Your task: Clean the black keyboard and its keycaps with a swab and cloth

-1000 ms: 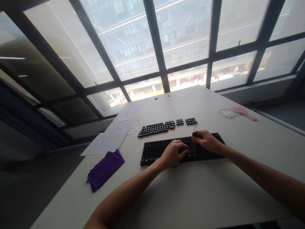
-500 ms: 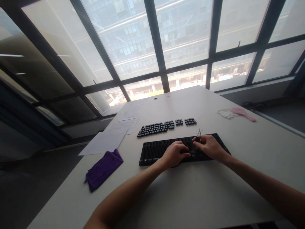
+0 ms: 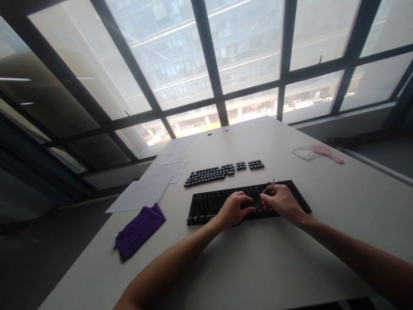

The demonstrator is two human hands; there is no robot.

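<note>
A black keyboard (image 3: pixel 206 205) lies on the white table in front of me, and both hands are over its right half. My left hand (image 3: pixel 235 208) rests on it with thumb and fingers curled together around something small and dark at the fingertips, too dim to make out. Just to the right, my right hand (image 3: pixel 284 201) pinches a keycap puller (image 3: pixel 268 188) with a dark handle; its thin wire prongs point up and away from the keyboard. Beyond the keyboard, loose black keycaps (image 3: pixel 208 174) are laid out in keyboard order, in separate blocks.
A folded purple cloth (image 3: pixel 140 232) lies to the left, with white paper sheets (image 3: pixel 138 196) behind it. At the right are a pink paddle-shaped item (image 3: pixel 325 153) and a clear plastic bag (image 3: pixel 303 153). The white table (image 3: pixel 251 267) reaches toward large windows.
My right hand has turned slightly and come lower, closer to my left hand, and the puller's prongs have tilted. My left hand stays nearly in place.
</note>
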